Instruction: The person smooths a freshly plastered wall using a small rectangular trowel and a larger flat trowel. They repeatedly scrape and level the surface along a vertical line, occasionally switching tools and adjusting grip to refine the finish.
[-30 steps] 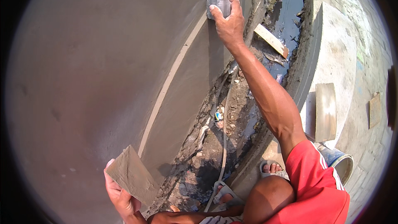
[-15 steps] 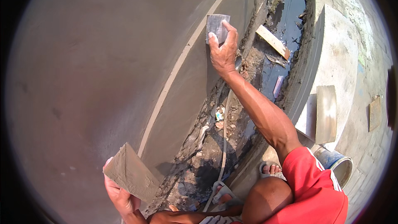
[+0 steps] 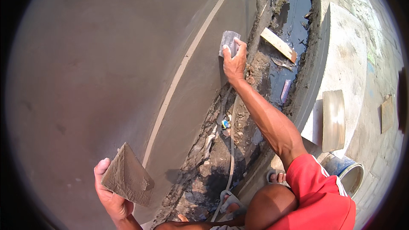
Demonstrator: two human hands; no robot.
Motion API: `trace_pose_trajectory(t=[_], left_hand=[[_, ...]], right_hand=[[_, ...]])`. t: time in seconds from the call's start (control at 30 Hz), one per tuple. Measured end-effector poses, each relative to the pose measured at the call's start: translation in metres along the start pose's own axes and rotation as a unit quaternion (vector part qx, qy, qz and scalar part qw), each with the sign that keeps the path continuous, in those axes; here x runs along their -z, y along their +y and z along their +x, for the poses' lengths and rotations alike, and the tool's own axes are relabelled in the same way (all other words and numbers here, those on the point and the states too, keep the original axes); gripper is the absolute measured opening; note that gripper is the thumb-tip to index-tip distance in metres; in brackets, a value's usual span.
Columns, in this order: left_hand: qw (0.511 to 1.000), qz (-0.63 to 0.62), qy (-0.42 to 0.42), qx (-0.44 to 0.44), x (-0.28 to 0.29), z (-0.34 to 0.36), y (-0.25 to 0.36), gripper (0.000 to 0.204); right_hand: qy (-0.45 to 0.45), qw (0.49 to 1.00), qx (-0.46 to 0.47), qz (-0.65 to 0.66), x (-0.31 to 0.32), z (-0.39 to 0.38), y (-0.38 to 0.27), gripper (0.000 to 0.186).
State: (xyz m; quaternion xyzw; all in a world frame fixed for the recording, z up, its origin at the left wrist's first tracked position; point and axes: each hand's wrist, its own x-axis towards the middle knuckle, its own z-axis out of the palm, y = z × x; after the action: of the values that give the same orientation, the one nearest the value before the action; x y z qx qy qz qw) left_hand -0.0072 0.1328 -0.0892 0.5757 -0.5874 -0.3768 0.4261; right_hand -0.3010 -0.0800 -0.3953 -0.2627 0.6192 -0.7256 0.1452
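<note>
My right hand (image 3: 233,59) grips a small grey rectangular pad (image 3: 227,40) against the grey plastered surface (image 3: 93,51), right of a long pale strip (image 3: 187,59) that runs along it. At the lower left, my left hand (image 3: 108,191) has its fingers round a squarish board (image 3: 128,174) coated with wet grey mortar, held over the same surface.
A rubble-edged trench (image 3: 200,174) with dark water (image 3: 294,12) runs beside the surface, holding a loose plank (image 3: 277,42) and litter. On the right, a grey board (image 3: 333,119) lies on a pale slab (image 3: 343,42), near a bucket (image 3: 347,170). My sandalled feet (image 3: 230,202) are below.
My right hand has moved down along the surface with the pad. My left hand has shifted left, and the mortar board in it has turned.
</note>
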Motion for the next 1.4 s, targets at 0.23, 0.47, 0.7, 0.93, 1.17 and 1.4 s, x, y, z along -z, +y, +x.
trace_pose_trajectory(t=[0.23,0.47,0.7,0.93,1.17,1.4], left_hand=[[0.994,0.071,-0.057,-0.060,0.011,0.029,0.013,0.087],[0.989,0.122,-0.053,-0.064,0.018,0.049,0.030,0.084],[0.988,0.069,-0.107,-0.089,0.009,0.072,0.039,0.066],[0.980,0.123,-0.106,-0.115,0.024,0.091,0.039,0.062],[0.982,0.122,-0.122,-0.072,0.040,0.101,0.037,0.060],[0.983,0.022,-0.152,-0.098,0.059,0.113,0.024,0.050]], right_hand=[[-0.009,0.987,0.159,0.029,-0.008,0.033,-0.054,0.051],[0.041,0.998,-0.032,0.035,-0.020,0.029,0.004,0.047],[0.048,0.990,-0.125,0.045,-0.005,0.118,0.010,0.050],[0.072,0.994,0.081,0.023,-0.016,0.114,-0.032,0.049],[0.059,0.996,-0.057,0.028,-0.027,0.068,0.009,0.047],[0.071,0.961,-0.264,0.048,0.003,0.181,0.043,0.046]])
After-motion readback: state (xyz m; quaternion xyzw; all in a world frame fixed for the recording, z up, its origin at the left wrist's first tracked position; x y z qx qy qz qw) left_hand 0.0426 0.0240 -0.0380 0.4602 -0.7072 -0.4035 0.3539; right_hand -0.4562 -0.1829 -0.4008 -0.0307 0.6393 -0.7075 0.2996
